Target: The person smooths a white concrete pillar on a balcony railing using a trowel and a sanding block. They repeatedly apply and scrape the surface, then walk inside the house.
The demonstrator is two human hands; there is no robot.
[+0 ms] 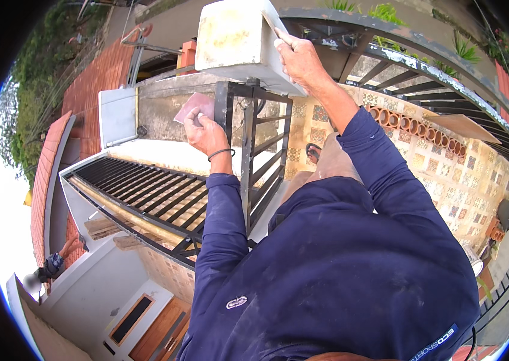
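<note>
My left hand (206,133) is closed on a square, pinkish piece of sandpaper (187,108), held beside the black metal gate post (223,114). Higher up, my right hand (300,60) grips a thin, flat tool (271,25), seen nearly edge-on, so its kind is hard to make out. That tool lies against the right edge of a white block-shaped pillar top (230,36). Yellowish stains mark the pillar's upper face.
Black railings with peeling paint (447,78) curve along the right, and a slatted black gate (140,186) extends left. Below are patterned floor tiles (441,174) and a row of clay blocks (417,127). Another person (53,268) is at the lower left wall.
</note>
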